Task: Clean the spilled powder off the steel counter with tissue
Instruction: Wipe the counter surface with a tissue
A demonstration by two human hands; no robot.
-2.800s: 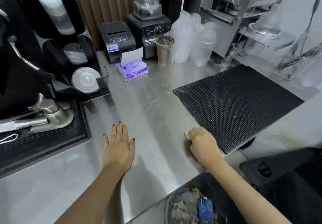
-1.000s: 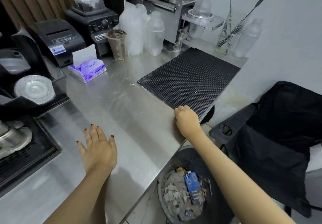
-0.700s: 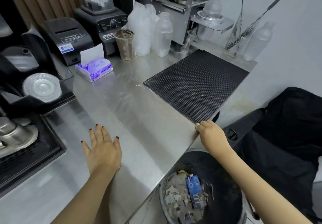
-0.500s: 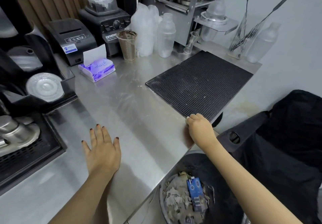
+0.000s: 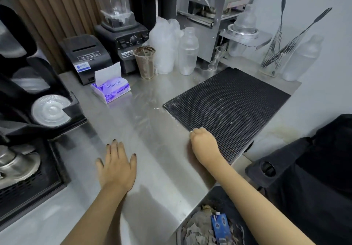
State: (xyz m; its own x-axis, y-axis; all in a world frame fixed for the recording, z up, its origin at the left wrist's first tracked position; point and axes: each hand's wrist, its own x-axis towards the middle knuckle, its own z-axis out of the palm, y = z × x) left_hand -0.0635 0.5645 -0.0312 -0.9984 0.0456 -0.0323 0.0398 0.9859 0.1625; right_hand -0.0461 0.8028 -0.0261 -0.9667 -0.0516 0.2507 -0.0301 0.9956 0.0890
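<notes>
— Down at seven o'clock on the brushed steel counter point(image 5: 152, 134), what is the left hand point(image 5: 116, 165) doing?

— Lying flat, palm down, fingers straight and slightly spread. It holds nothing.

— And the right hand point(image 5: 202, 142)?

— It is at about four o'clock, at the near left edge of the black ribbed rubber mat point(image 5: 238, 102). Its fingers are curled under into a fist that rests where the counter meets the mat. A sliver of crumpled white tissue point(image 5: 191, 131) peeks out at the front of the fist, so the hand is closed around it. Most of the wad is hidden.

— Where is the spilled white powder point(image 5: 159, 109)?

— It shows as thin specks and streaks along the mat's left edge and far left corner, toward twelve o'clock from the right hand and apart from it.

— Anything else?

— A purple soft pack of tissues point(image 5: 112, 90), one sheet standing up, sits at ten o'clock. A black waste bin point(image 5: 213, 199) holding scraps stands below the counter's edge at five o'clock.
</notes>
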